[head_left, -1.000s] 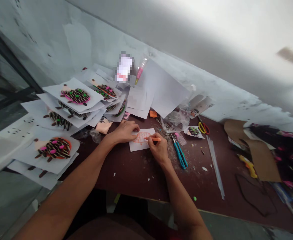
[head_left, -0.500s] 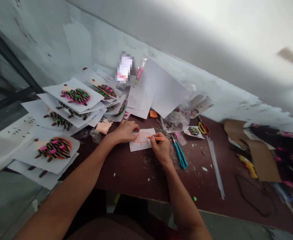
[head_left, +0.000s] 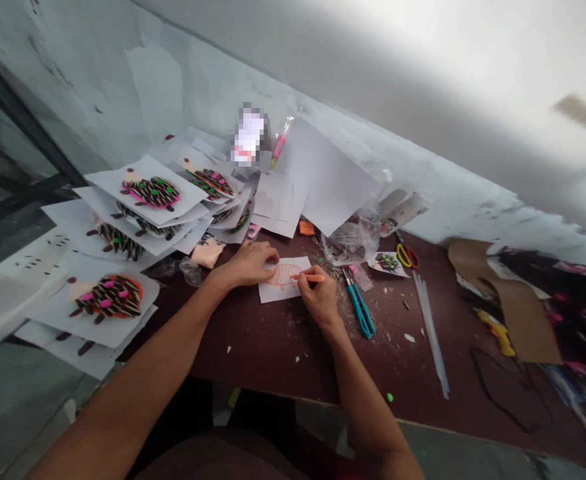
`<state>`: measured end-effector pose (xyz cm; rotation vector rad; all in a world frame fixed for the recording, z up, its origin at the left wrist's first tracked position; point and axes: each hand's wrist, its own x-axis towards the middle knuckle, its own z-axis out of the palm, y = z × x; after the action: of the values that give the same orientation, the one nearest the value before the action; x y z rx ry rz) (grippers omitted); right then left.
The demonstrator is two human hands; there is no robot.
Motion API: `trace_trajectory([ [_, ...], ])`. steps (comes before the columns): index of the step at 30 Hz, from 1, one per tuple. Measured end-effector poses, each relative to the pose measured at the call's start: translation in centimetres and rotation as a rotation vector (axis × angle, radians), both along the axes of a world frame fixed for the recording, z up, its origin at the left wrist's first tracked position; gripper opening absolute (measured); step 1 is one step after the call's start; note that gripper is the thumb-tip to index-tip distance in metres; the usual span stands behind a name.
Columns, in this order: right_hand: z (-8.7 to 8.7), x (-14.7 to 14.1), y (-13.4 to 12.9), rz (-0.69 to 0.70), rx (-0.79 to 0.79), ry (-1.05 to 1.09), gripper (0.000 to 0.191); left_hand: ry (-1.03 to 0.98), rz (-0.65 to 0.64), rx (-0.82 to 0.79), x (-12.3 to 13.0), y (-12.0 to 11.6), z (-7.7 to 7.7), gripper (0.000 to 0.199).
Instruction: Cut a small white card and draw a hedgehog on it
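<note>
A small white sheet of paper [head_left: 273,294] lies on the dark red table, bearing an orange line drawing of a rounded animal with short legs and a patterned body. My left hand [head_left: 253,262] rests over the sheet's left edge, fingers bent and lying on the paper. In my right hand [head_left: 321,295] is an orange marker [head_left: 315,278], pinched between thumb and fingers, its tip at the drawing's right part. Teal-handled pliers [head_left: 361,308] lie just right of that hand. Cards with hedgehog figures [head_left: 151,191] made of striped seeds and coloured clay are stacked at the left.
Behind the sheet are large blank papers [head_left: 327,183], a clear plastic bag [head_left: 347,241] and a blurred-out phone [head_left: 250,135]. Scissors [head_left: 407,256], glue sticks [head_left: 431,333], a yellow glue gun [head_left: 497,332] and brown cardboard [head_left: 527,320] lie to the right. Scraps dot the table.
My right hand and the orange marker have shifted slightly left over the drawing. My left hand and the paper have stayed in place.
</note>
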<state>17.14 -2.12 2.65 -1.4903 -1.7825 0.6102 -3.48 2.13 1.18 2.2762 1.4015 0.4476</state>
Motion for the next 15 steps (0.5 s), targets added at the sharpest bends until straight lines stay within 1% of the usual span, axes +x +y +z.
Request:
trace_trajectory([
  [5, -0.13, 0.00, -0.06, -0.014, -0.018, 0.010, 0.021, -0.003, -0.007, -0.012, -0.03, -0.03, 0.10, 0.027],
  [9, -0.19, 0.09, -0.06, 0.001, -0.044, 0.039, 0.021, 0.005, 0.002, -0.009, 0.01, -0.02, 0.13, 0.026],
  [15, -0.20, 0.57, 0.18, -0.078, 0.001, 0.027, 0.021, 0.004, -0.006, -0.025, 0.03, 0.00, 0.23, 0.029],
])
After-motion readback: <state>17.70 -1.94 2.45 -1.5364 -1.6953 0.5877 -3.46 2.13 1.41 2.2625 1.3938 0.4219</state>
